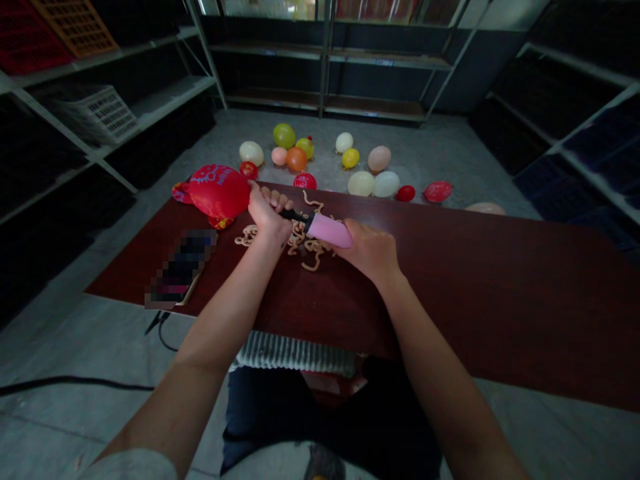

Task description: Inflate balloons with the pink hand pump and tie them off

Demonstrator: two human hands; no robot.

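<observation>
Our left fingers (pixel 274 198) wrap the black end of the pink pump (pixel 329 231), beside the red balloon (pixel 220 190); our right hand (pixel 374 252) grips the pump's other end above the table (pixel 460 280). We judge inflation underway; the next stroke calls for steady alignment.

Concrete floor (pixel 430 150), grey. Worktop (pixel 480 293), dark reddish-brown. Metal shelving racks (pixel 325 67) line left, far and right sides. Wall (pixel 493 60), dark below, pale above. Lighting: dim.

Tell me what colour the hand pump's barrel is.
Pink; the pump's barrel shows best in the head view.
</observation>
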